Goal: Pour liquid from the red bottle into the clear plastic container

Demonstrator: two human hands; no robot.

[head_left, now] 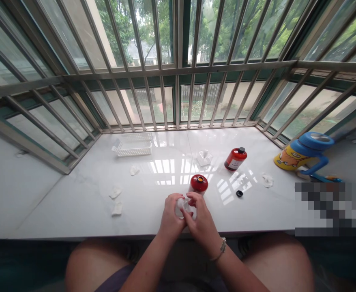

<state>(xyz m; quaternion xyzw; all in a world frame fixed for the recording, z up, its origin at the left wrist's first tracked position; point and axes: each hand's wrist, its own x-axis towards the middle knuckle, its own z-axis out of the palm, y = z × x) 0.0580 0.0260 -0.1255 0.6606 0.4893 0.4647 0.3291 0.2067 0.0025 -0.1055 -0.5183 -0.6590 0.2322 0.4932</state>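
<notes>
- So the jar (180, 202) is in both hands, close to the middle of the surface's (74, 202) front edge. Can't tell if its base is resting or lifted.
- Left hand (171, 215) has its grip curled round the jar's side; right hand (202, 215) has fingers and thumb closed in at its top.
- Key bit imo: the open bottle (199, 185) sits just past the grip, toward the far edge and a touch right. It's upright, mouth up.
- Right hand is def nearer to it, fingers right in front of its base. Touching? Can't tell.
- Jar looks roughly upright too, though fingers hide most of it.
</notes>
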